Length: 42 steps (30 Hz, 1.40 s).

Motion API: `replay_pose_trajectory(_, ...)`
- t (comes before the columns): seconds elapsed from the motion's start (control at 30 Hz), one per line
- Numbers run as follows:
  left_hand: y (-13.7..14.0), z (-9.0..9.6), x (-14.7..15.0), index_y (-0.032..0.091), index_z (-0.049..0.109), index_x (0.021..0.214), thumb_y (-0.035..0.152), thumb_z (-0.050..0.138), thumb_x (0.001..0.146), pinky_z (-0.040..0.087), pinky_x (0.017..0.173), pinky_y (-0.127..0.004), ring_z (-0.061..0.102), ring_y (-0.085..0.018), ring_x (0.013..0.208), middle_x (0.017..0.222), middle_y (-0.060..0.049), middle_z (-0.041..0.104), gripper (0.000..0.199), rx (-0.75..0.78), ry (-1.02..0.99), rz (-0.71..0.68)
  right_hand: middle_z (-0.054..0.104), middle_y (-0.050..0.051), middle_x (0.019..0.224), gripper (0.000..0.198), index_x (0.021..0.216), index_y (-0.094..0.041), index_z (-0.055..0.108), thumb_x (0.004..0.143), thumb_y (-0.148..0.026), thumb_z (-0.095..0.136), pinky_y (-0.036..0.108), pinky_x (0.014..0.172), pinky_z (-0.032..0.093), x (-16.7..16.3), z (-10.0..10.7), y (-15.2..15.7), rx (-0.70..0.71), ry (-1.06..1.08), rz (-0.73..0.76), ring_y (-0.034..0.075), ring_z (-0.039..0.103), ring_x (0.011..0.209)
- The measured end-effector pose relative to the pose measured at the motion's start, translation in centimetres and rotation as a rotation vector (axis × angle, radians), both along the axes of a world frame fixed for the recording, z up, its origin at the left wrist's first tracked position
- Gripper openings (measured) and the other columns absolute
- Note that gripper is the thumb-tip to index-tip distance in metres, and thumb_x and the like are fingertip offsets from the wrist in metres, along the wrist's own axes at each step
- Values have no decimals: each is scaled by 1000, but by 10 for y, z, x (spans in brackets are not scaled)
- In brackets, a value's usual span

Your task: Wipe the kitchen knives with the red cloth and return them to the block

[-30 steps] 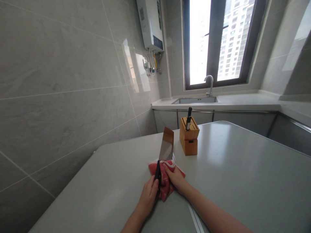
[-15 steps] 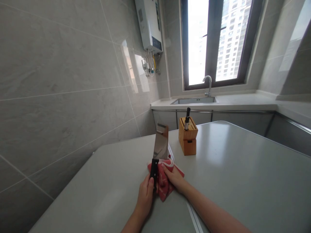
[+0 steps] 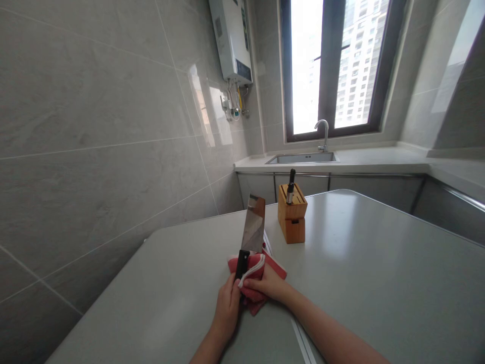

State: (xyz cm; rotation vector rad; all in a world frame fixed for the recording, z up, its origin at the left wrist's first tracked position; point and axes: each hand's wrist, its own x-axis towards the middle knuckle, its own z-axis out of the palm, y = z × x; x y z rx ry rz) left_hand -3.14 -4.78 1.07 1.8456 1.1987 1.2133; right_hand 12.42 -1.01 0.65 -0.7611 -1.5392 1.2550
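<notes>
A cleaver (image 3: 253,222) with a broad steel blade and a black riveted handle points away from me, its blade up above the table. My left hand (image 3: 226,302) is closed round the lower end of its handle. Bunched in my right hand (image 3: 268,284) is a red cloth (image 3: 254,267) with a white hem, pressed against the handle's right side. Part of the cloth spreads out behind the handle and to the right. The cloth and fingers hide the handle's lower end.
A wooden knife block (image 3: 292,215) holding a black-handled tool (image 3: 291,186) stands on the white table (image 3: 182,283) beyond my right hand. Behind the table is a counter with a sink (image 3: 303,158) and a faucet (image 3: 323,134). A tiled wall (image 3: 98,111) runs along the left.
My right hand has moved the cloth left and down the handle, and now covers more of its lower part. The cleaver blade has tilted slightly to the right.
</notes>
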Motion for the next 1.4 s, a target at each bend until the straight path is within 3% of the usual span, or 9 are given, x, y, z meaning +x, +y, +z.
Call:
replay_pose_trajectory(0.17,1,-1,2,16,58,84,41,33,92,44,64,-26,56,-18,64,65,-1,59,36,-15,11,-39,71,7,96,41,96,-17,63,64,-39,73,38,85,51,-2,-7,3,-55,14,-32,24,65,90)
replay_pose_trajectory(0.27,1,-3,2,16,57,83,42,33,92,41,57,-24,51,-15,56,61,1,56,37,-34,11,-31,70,7,99,39,96,-18,63,66,-42,71,40,88,49,-3,-5,2,-57,46,-100,24,64,94)
replay_pose_trajectory(0.73,1,-5,2,17,53,75,43,29,93,37,55,-24,46,-15,54,57,2,51,39,-27,28,13,69,10,104,39,96,-17,63,73,-49,62,39,88,46,-3,-2,6,-128,110,-334,24,63,94)
replay_pose_trajectory(1.07,-4,0,1,19,49,71,43,30,92,37,53,-23,47,-14,52,57,3,49,37,10,11,75,71,7,95,40,98,-18,63,75,-51,59,41,88,47,-2,-2,9,-183,144,-376,25,63,93)
replay_pose_trajectory(1.4,0,-1,0,19,49,68,43,31,92,37,51,-22,47,-14,51,55,3,49,38,13,6,94,71,6,97,37,95,-19,64,72,-48,64,40,91,45,0,3,8,-111,178,-323,24,63,94)
